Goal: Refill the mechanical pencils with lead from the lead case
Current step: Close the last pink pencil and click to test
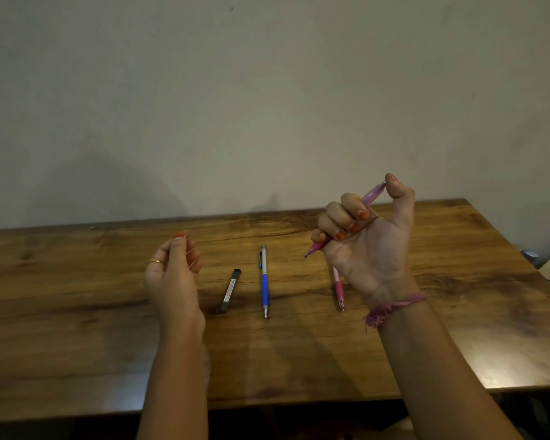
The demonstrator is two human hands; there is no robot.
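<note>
Three pencils in view, one in hand, lead case unopened on the table.

Right hand is raised, fingers clenched round the purple pencil, thumb on its cap end, tip pointing down-left. Left hand hovers above the table, fingertips drawn together (whether they pinch a lead or a cap cannot be told; anything there is too small to see). Lead case lies just beside the blue pencil; the pink pencil lies partly hidden under the right wrist. Risks, as judged: a thin lead may snap if fed at an angle into the barrel, and a small cap could roll off the table if set down loose.
</note>
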